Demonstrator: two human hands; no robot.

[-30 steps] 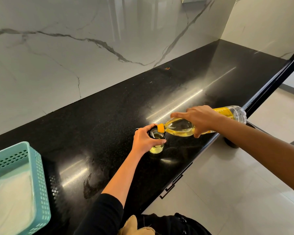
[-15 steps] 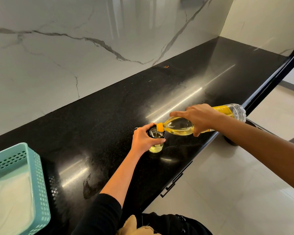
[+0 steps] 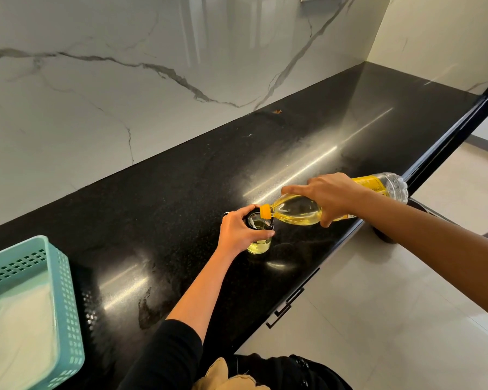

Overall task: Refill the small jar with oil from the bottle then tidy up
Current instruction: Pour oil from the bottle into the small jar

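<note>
Jar [image 3: 258, 244]: we see it upright on the bench [image 3: 181, 192], holding oil.
Left hand [image 3: 237, 230]: fingers curled round the jar.
Right hand [image 3: 335, 197]: fingers grip the tilted bottle [image 3: 296, 212], neck at jar mouth.

One jar [image 3: 259, 245], one bottle [image 3: 296, 211], one basket [image 3: 68, 291]

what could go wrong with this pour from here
The oil bottle lies almost flat in the right hand, its orange neck at the narrow mouth of the small jar: a surge could spill over the left hand onto the black countertop. That hand hides much of the jar, so overfilling may be hard to notice.
</note>
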